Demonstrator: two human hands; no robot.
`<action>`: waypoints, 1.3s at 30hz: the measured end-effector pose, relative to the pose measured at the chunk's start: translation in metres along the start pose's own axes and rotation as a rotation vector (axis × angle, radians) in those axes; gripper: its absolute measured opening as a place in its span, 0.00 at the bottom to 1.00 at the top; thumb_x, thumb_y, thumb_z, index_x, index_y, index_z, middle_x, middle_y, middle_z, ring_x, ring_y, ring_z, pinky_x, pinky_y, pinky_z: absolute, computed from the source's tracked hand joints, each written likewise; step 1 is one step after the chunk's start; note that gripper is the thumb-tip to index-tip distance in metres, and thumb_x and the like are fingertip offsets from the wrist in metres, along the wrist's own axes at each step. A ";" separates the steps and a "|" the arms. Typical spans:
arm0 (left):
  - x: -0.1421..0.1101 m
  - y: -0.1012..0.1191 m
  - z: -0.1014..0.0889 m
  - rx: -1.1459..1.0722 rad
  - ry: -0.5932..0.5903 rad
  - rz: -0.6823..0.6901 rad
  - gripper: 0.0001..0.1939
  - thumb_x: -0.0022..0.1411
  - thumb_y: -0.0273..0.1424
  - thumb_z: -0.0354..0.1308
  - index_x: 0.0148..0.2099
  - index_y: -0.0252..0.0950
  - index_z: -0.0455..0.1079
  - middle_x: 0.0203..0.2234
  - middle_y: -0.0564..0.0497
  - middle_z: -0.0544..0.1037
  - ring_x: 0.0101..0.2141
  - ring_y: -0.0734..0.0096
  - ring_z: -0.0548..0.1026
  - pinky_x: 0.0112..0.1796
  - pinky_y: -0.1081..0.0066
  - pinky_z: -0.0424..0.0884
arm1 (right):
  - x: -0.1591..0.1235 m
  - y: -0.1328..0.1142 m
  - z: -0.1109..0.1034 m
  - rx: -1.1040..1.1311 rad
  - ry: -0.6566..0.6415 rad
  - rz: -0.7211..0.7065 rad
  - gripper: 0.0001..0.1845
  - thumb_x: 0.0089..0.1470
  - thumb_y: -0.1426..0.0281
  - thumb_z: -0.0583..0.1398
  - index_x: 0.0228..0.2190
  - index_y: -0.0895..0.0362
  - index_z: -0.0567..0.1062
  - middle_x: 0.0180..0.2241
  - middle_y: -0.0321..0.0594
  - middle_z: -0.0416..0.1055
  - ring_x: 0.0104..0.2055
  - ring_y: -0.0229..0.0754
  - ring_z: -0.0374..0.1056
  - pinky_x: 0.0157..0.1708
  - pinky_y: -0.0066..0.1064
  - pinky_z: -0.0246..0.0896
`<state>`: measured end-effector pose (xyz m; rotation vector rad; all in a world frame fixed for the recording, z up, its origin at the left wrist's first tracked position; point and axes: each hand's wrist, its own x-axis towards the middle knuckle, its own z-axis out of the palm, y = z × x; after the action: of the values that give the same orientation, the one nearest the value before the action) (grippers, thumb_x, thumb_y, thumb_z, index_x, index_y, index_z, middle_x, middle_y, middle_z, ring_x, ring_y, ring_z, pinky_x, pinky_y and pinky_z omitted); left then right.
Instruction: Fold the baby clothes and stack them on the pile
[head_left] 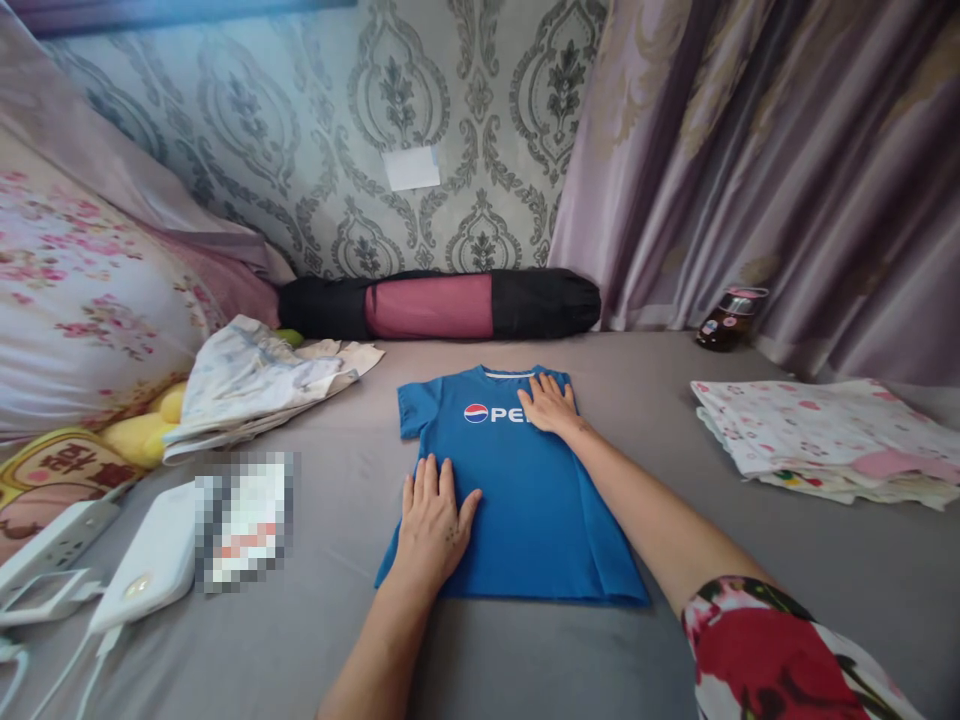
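Note:
A blue short-sleeved T-shirt (517, 510) lies front side up on the grey sheet (300, 650), its collar pointing away from me. White letters and a round red, white and blue logo run across its chest. My left hand (435, 520) rests flat on the shirt's lower left side, fingers stretched out. Near the collar, my right hand (551, 405) lies flat on the upper right, covering part of the lettering. The left sleeve is spread out; the right sleeve does not show, and I cannot tell whether it is folded under. Neither hand grips anything.
A black and pink rolled bag (427, 305) lies along the wall. Folded cloths (817, 430) are at right, below a dark bottle (727, 320). At left are a pale cloth (255, 380), a yellow plush (142, 435), a white power bank (154, 550) and a power strip (64, 535).

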<state>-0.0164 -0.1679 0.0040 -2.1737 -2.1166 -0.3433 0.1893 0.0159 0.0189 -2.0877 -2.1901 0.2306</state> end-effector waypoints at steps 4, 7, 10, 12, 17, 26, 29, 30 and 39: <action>-0.001 0.001 -0.004 -0.015 -0.015 -0.029 0.33 0.67 0.46 0.43 0.63 0.25 0.58 0.62 0.31 0.59 0.64 0.46 0.54 0.60 0.48 0.53 | 0.002 0.003 -0.004 -0.003 0.133 0.035 0.35 0.64 0.56 0.34 0.64 0.61 0.53 0.67 0.50 0.44 0.69 0.50 0.36 0.63 0.52 0.28; -0.002 0.002 -0.005 -0.009 -0.018 -0.039 0.33 0.67 0.46 0.44 0.63 0.26 0.58 0.63 0.31 0.59 0.64 0.46 0.54 0.60 0.47 0.53 | 0.001 0.003 -0.001 -0.038 0.124 0.068 0.35 0.65 0.56 0.36 0.63 0.62 0.55 0.66 0.51 0.47 0.68 0.50 0.38 0.63 0.49 0.34; -0.002 0.003 -0.008 -0.016 -0.048 -0.048 0.34 0.67 0.46 0.44 0.64 0.25 0.58 0.63 0.31 0.58 0.64 0.46 0.53 0.61 0.48 0.52 | 0.001 0.003 0.003 -0.051 0.119 0.073 0.34 0.64 0.56 0.36 0.63 0.62 0.56 0.66 0.50 0.49 0.68 0.49 0.39 0.62 0.47 0.37; -0.002 0.004 -0.011 -0.024 -0.078 -0.054 0.34 0.67 0.46 0.44 0.64 0.24 0.57 0.63 0.31 0.57 0.64 0.46 0.53 0.61 0.48 0.52 | 0.001 0.003 0.005 -0.054 0.124 0.068 0.34 0.64 0.56 0.36 0.63 0.61 0.56 0.66 0.49 0.49 0.68 0.49 0.40 0.62 0.47 0.37; -0.002 0.006 -0.017 -0.040 -0.111 -0.077 0.34 0.67 0.46 0.45 0.64 0.24 0.57 0.63 0.30 0.57 0.64 0.44 0.53 0.61 0.47 0.51 | 0.008 0.005 0.004 -0.050 0.080 0.079 0.35 0.64 0.55 0.37 0.64 0.61 0.54 0.67 0.49 0.47 0.68 0.50 0.38 0.62 0.49 0.36; 0.004 -0.001 -0.039 -0.058 0.012 -0.120 0.20 0.68 0.34 0.42 0.55 0.31 0.65 0.52 0.36 0.71 0.52 0.53 0.69 0.50 0.57 0.66 | -0.001 -0.062 -0.009 -0.063 0.275 -0.152 0.22 0.60 0.70 0.49 0.53 0.61 0.69 0.57 0.52 0.65 0.60 0.50 0.56 0.59 0.42 0.44; 0.006 -0.009 -0.050 -0.026 -0.074 -0.258 0.16 0.67 0.32 0.43 0.47 0.30 0.68 0.41 0.37 0.73 0.43 0.53 0.72 0.42 0.60 0.68 | -0.006 -0.112 -0.011 0.065 0.163 -0.301 0.20 0.61 0.70 0.48 0.51 0.58 0.71 0.52 0.48 0.70 0.55 0.47 0.62 0.54 0.33 0.52; 0.006 -0.012 -0.052 -0.014 -0.095 -0.278 0.15 0.66 0.32 0.44 0.45 0.30 0.69 0.40 0.37 0.73 0.42 0.53 0.72 0.41 0.60 0.68 | -0.007 -0.129 -0.011 0.107 0.106 -0.340 0.19 0.61 0.70 0.48 0.48 0.57 0.73 0.51 0.46 0.71 0.54 0.46 0.64 0.53 0.31 0.54; 0.004 -0.020 -0.054 -0.074 -0.207 -0.356 0.12 0.66 0.31 0.46 0.47 0.31 0.65 0.39 0.39 0.76 0.41 0.57 0.76 0.35 0.68 0.68 | -0.021 -0.223 -0.004 0.108 -0.129 -0.326 0.27 0.55 0.63 0.57 0.53 0.64 0.69 0.54 0.58 0.66 0.53 0.52 0.67 0.48 0.35 0.62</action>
<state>-0.0415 -0.1756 0.0555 -1.9347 -2.6509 -0.2311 -0.0275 -0.0145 0.0637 -1.6714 -2.4868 0.4511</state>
